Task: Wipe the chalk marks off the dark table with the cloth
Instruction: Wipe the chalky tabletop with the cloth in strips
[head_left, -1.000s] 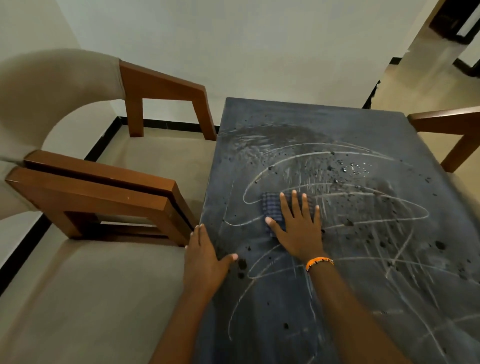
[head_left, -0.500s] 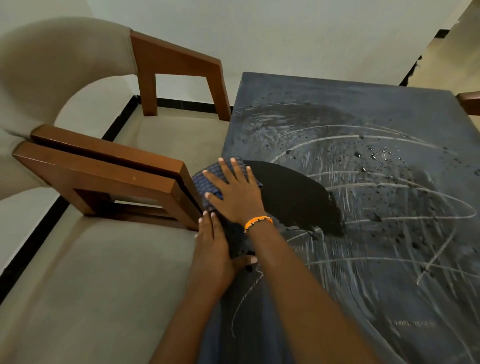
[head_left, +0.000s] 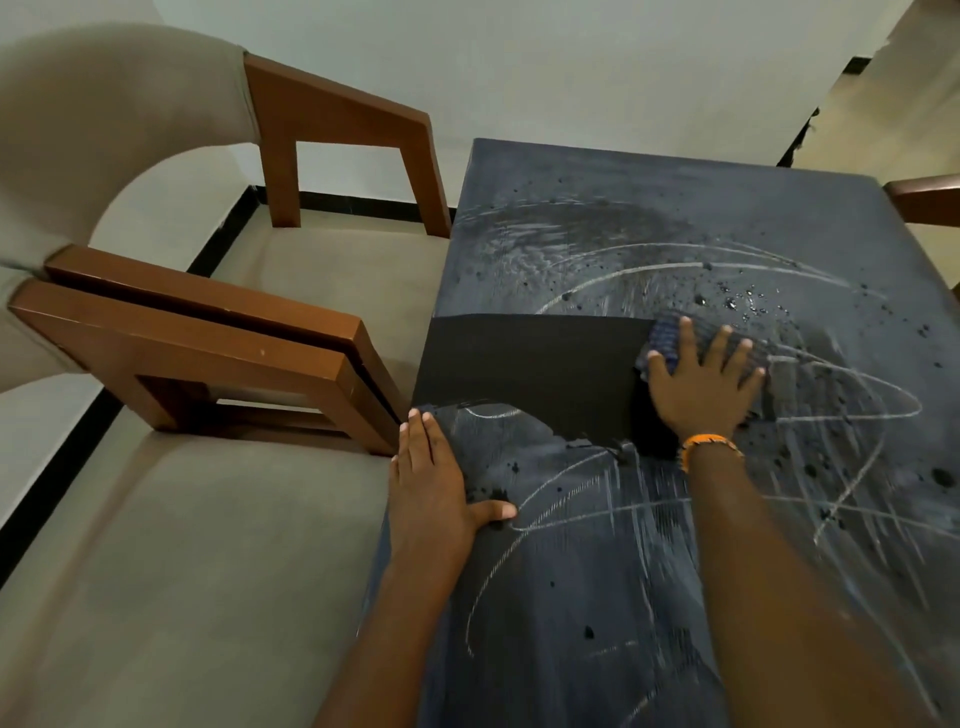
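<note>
The dark table (head_left: 675, 208) is covered with white chalk loops (head_left: 852, 410) and wet spatter. My right hand (head_left: 706, 387), with an orange band at the wrist, presses flat on a blue checked cloth (head_left: 667, 338) near the table's middle. A clean, black, wet band (head_left: 530, 369) runs from the table's left edge to the cloth. My left hand (head_left: 434, 488) lies flat on the table's left edge, fingers together and thumb out, holding nothing.
A cushioned sofa seat (head_left: 182, 545) lies left of the table, with wooden armrests (head_left: 208, 338) close to the table's left edge. A second wooden arm (head_left: 924, 200) shows at the far right. A white wall stands behind the table.
My right hand slid the cloth from the table's middle to the left edge, then back right to the middle, leaving a wide clean black band. My left hand stayed on the edge.
</note>
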